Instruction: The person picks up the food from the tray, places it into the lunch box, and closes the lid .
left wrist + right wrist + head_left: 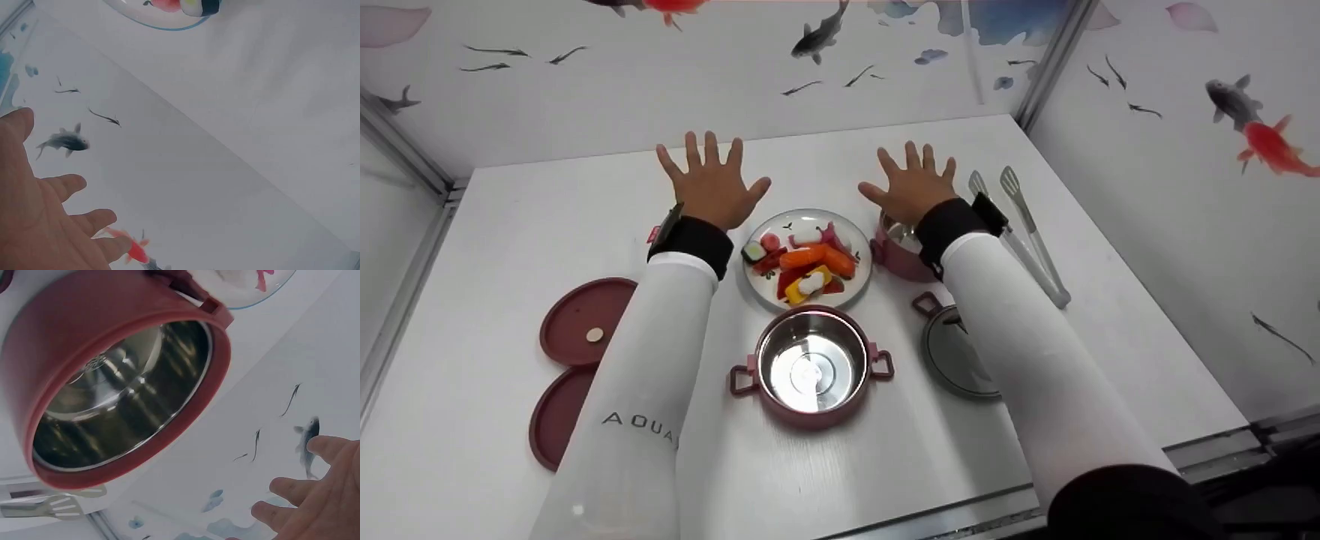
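My left hand (711, 187) is held out with its fingers spread, above the back of the table, left of a plate (810, 218) of toy-like food pieces (810, 257). My right hand (913, 184) is also spread, just above and behind the rear dark red pot (904, 262), which the wrist partly hides. Neither hand holds anything. In the left wrist view, the left fingers (73, 184) show against the fish-patterned wall. From the right wrist, the rear pot's steel inside (129, 394) shows, apart from the fingers.
A dark red pot with two handles (810, 420) stands in front of the plate. A glass lid (952, 352) lies partly under my right forearm. Tongs with slotted heads (1035, 240) lie at the right. Two dark red discs (577, 315) lie left. Walls enclose the table's back and sides.
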The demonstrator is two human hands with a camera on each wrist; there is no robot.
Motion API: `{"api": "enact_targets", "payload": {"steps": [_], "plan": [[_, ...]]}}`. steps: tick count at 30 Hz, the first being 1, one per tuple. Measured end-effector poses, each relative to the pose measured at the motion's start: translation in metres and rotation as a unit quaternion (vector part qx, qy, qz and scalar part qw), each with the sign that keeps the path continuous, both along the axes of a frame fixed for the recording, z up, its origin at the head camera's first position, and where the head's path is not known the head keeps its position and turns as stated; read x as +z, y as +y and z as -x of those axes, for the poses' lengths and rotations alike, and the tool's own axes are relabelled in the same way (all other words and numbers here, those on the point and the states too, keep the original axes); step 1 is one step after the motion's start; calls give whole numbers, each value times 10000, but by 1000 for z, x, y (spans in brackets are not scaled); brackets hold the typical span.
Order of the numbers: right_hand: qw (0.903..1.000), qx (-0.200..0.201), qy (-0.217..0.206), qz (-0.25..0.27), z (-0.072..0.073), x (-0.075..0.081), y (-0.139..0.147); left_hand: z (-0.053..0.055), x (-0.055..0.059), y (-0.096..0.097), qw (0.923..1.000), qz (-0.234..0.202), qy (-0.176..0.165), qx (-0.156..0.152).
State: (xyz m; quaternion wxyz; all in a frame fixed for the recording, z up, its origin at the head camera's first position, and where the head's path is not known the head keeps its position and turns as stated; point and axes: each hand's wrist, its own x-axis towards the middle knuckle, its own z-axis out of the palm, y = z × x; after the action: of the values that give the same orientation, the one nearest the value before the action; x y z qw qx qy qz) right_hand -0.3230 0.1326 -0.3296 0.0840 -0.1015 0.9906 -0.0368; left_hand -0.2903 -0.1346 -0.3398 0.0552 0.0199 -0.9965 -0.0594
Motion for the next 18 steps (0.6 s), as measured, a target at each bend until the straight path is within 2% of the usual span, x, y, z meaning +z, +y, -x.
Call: {"api": "enact_targets", "payload": {"steps": [3,4,8,10,13,17,18], "plan": [[9999,-43,19,109,2,1,23,2,-9,4,9999,-37,138,-86],[9999,-68,9,126,3,-1,29,2,-15,2,9997,-67,195,-106],[9995,-244,11,203,13,-12,66,-3,-37,-6,9982,-556,218,-70],[9989,-414,22,237,16,-20,90,-10,-47,-10,9957,-928,-34,29],[9972,-712,8,209,19,-34,128,-25,-63,-17,9863,-1485,-693,206],[9946,-1023,-156,108,17,-55,168,-41,-85,-24,9668,-2063,-1491,234],[9942,-1050,-221,88,17,-60,174,-44,-91,-25,9594,-2275,-1652,224]]}}
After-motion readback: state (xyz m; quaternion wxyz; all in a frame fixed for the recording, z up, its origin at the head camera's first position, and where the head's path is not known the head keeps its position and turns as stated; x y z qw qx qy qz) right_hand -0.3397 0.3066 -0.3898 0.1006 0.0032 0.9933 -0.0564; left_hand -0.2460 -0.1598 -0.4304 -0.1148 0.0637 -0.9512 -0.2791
